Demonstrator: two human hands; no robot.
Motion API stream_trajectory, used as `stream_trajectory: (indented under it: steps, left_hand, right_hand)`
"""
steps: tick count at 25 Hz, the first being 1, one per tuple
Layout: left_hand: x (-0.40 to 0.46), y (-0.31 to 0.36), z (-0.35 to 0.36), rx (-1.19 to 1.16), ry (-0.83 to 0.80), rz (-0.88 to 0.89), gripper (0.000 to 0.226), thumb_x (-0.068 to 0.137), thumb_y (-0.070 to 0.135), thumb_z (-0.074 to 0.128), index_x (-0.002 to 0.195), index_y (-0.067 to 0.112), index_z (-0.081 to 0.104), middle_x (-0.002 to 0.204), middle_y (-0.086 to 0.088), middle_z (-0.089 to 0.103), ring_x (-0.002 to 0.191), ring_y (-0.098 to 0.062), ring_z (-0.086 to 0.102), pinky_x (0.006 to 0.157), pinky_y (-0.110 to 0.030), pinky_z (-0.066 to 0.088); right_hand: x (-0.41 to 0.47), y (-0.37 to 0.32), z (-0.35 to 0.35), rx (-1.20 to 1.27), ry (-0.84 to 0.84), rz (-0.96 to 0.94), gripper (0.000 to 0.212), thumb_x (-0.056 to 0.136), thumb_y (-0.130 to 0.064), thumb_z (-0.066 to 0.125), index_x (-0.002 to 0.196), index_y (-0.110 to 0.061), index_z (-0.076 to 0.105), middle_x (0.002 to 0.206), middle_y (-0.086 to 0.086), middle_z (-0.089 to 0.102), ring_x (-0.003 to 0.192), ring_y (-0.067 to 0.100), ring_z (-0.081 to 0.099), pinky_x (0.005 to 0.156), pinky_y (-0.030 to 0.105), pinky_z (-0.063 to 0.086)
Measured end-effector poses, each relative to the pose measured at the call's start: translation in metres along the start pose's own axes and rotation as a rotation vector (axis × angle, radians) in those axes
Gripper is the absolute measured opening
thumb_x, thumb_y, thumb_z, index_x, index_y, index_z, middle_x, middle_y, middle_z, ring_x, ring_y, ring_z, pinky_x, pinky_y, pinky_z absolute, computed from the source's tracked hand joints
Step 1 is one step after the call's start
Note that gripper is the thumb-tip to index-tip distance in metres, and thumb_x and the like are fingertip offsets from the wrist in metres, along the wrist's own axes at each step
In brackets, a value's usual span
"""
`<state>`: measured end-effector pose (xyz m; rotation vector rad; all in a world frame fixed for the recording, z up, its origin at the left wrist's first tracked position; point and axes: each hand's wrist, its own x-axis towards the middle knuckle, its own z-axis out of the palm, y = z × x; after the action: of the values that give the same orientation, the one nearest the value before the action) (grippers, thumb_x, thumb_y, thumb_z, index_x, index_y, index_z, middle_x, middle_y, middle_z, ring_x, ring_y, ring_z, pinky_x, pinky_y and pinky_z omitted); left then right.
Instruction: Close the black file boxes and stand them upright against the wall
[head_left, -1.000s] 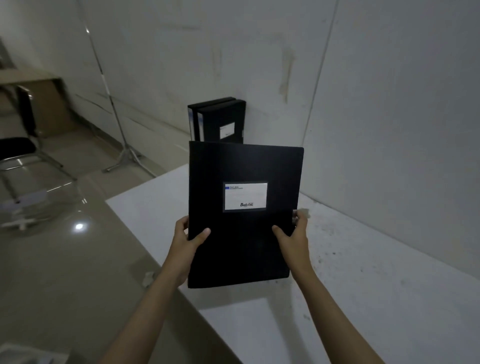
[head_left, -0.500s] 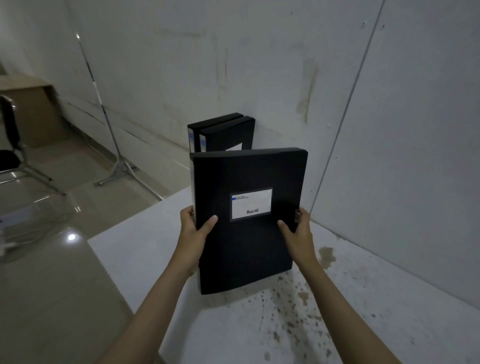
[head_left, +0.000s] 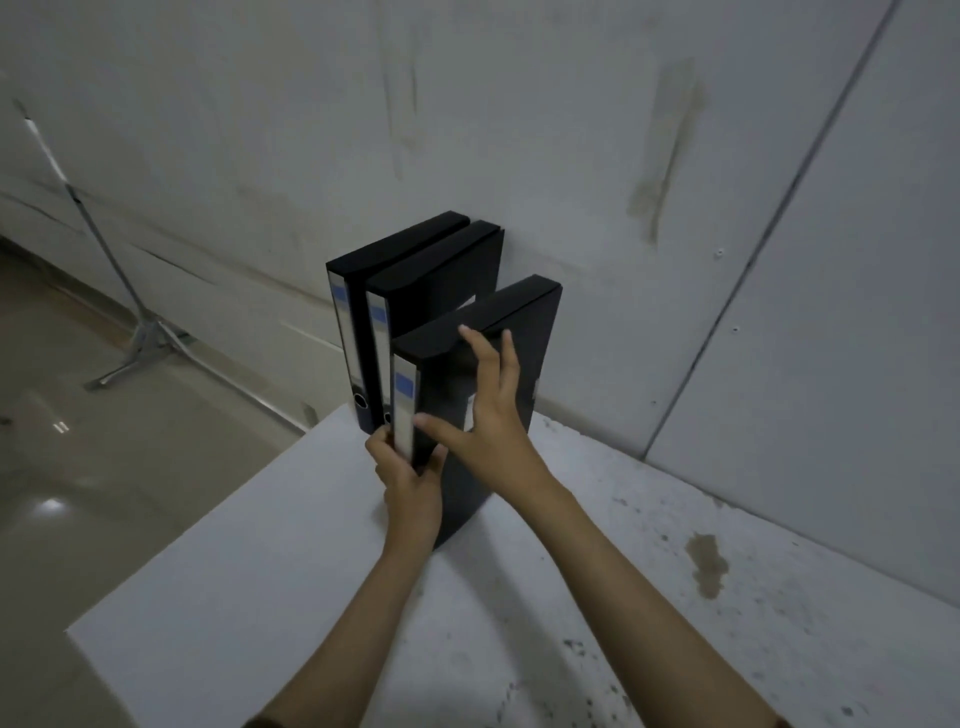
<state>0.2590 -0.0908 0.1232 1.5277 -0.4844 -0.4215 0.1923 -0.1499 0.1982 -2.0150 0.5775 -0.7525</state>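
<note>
Three closed black file boxes stand upright at the far corner of the white table (head_left: 249, 587), spines toward me. Two boxes (head_left: 415, 270) lean side by side against the wall. The third box (head_left: 467, 332) stands just right of them and a little nearer to me. My left hand (head_left: 408, 480) grips the lower part of its white-labelled spine. My right hand (head_left: 485, 415) lies flat with spread fingers on its right face, hiding most of the front label.
The grey wall (head_left: 623, 156) meets the table behind and to the right of the boxes. A brown stain (head_left: 706, 566) and dark specks mark the table on the right. A metal tripod stand (head_left: 135, 343) stands on the glossy floor to the left.
The third box faced me, held by both side edges. It has turned spine-first and now stands beside the other two, with my right hand flat on its face.
</note>
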Motion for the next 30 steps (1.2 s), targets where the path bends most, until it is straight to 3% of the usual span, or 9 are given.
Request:
stream_trajectory:
  steps: [3, 6, 9, 11, 13, 17, 23, 26, 30]
  left_hand:
    - [0.042, -0.016, 0.002, -0.007, -0.022, -0.018, 0.048, 0.085, 0.001, 0.054, 0.119, 0.014, 0.023, 0.124, -0.019, 0.041, 0.108, -0.03, 0.046, 0.091, -0.046, 0.048]
    - [0.078, -0.023, 0.0, -0.081, -0.053, -0.073, 0.04, 0.086, -0.001, 0.052, 0.118, 0.004, 0.029, 0.125, -0.025, 0.039, 0.102, -0.03, 0.044, 0.081, -0.033, 0.048]
    - [0.099, -0.013, -0.008, -0.153, 0.013, -0.059, 0.027, 0.089, 0.019, 0.049, 0.113, 0.014, 0.037, 0.12, -0.009, 0.041, 0.118, -0.029, 0.039, 0.091, -0.027, 0.043]
    - [0.115, -0.002, -0.016, -0.199, 0.149, 0.022, 0.044, 0.082, 0.024, 0.042, 0.124, 0.011, 0.036, 0.135, -0.015, 0.035, 0.127, -0.025, 0.032, 0.093, -0.014, 0.034]
    - [0.142, 0.006, -0.02, -0.193, 0.257, 0.037, 0.054, 0.087, 0.024, 0.038, 0.138, 0.011, 0.025, 0.149, -0.011, 0.024, 0.138, -0.021, 0.022, 0.092, -0.004, 0.025]
    - [0.19, 0.005, -0.017, -0.137, 0.064, 0.024, 0.066, 0.09, 0.045, 0.036, 0.146, 0.027, 0.008, 0.159, -0.003, 0.008, 0.145, -0.02, 0.012, 0.115, -0.032, 0.015]
    - [0.196, 0.011, -0.01, -0.137, 0.02, -0.003, 0.059, 0.096, 0.029, 0.036, 0.147, 0.022, 0.007, 0.159, -0.006, 0.005, 0.145, -0.021, 0.006, 0.109, -0.03, 0.014]
    - [0.198, 0.011, -0.008, -0.127, 0.031, -0.027, 0.065, 0.092, 0.037, 0.04, 0.147, 0.019, 0.008, 0.158, -0.011, 0.007, 0.145, -0.026, 0.009, 0.116, -0.045, 0.016]
    - [0.196, 0.014, -0.012, -0.103, 0.004, -0.031, 0.079, 0.078, 0.045, 0.039, 0.146, 0.018, 0.011, 0.157, -0.012, 0.012, 0.144, -0.029, 0.014, 0.114, -0.045, 0.019]
  right_hand:
    - [0.032, 0.008, 0.023, -0.018, 0.059, 0.004, 0.079, 0.075, -0.011, 0.074, 0.135, -0.019, 0.024, 0.153, 0.004, -0.011, 0.128, -0.01, -0.008, 0.083, -0.014, 0.018]
    - [0.057, 0.023, 0.038, -0.021, 0.122, -0.039, 0.073, 0.074, -0.007, 0.074, 0.131, -0.008, 0.028, 0.138, -0.027, 0.001, 0.144, 0.018, -0.013, 0.082, -0.014, 0.019]
    - [0.075, 0.039, 0.047, -0.019, 0.174, -0.063, 0.077, 0.074, -0.013, 0.075, 0.13, -0.022, 0.024, 0.131, -0.047, -0.008, 0.146, 0.019, -0.011, 0.101, 0.014, 0.041]
    - [0.085, 0.044, 0.051, -0.023, 0.166, -0.035, 0.077, 0.073, -0.019, 0.076, 0.123, -0.041, 0.023, 0.146, -0.031, -0.013, 0.145, 0.013, -0.01, 0.105, 0.041, 0.044]
    - [0.093, 0.045, 0.054, -0.015, 0.148, 0.002, 0.075, 0.074, -0.019, 0.076, 0.121, -0.047, 0.025, 0.156, -0.008, -0.014, 0.145, 0.009, -0.012, 0.107, 0.05, 0.04]
    - [0.112, 0.055, 0.061, 0.035, 0.166, 0.006, 0.076, 0.074, -0.019, 0.076, 0.126, -0.043, 0.026, 0.157, -0.004, -0.014, 0.144, 0.007, -0.015, 0.106, 0.056, 0.037]
    - [0.14, 0.069, 0.058, -0.018, 0.212, -0.021, 0.08, 0.072, -0.018, 0.076, 0.129, -0.04, 0.025, 0.157, -0.002, -0.012, 0.147, 0.017, -0.005, 0.101, 0.06, 0.041]
    - [0.142, 0.073, 0.056, -0.029, 0.22, -0.038, 0.083, 0.072, -0.021, 0.076, 0.131, -0.044, 0.023, 0.155, -0.017, -0.011, 0.147, 0.023, 0.002, 0.098, 0.063, 0.042]
    - [0.132, 0.077, 0.057, -0.021, 0.205, -0.002, 0.1, 0.074, -0.024, 0.075, 0.142, -0.04, 0.004, 0.15, -0.031, -0.01, 0.146, 0.013, -0.006, 0.111, 0.057, 0.03]
